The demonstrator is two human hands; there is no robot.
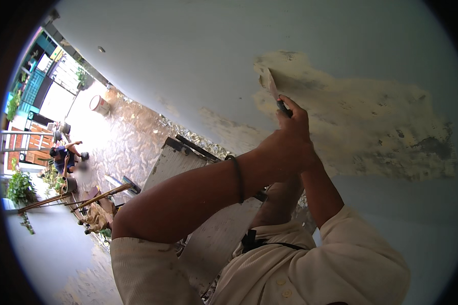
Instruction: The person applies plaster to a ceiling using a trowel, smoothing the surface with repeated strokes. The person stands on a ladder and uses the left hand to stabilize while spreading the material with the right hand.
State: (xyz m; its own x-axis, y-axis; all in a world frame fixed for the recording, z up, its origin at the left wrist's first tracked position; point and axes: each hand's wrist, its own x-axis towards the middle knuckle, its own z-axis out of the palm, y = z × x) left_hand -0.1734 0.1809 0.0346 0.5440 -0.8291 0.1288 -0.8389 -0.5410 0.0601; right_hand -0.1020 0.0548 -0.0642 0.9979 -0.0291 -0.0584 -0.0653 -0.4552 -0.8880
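Note:
A putty knife (272,85) with a dark handle rests its blade against the pale blue-grey wall (198,56), at the upper left edge of a cream filler patch (361,117). My right hand (299,119) is closed round its handle, the forearm rising from the lower right. From the left, my left arm with a dark bracelet crosses in front. My left hand (280,152) overlaps the right wrist, and its fingers are hidden. Rough, darker spots show in the filler toward its right end.
Below my arms is a pale, worn board (216,244) with dark metal bars at its end. A patterned paved floor (122,137) lies farther left, holding a white bucket (99,104). Another person (66,158) sits beyond it, near potted plants (20,187) and long wooden poles (104,195).

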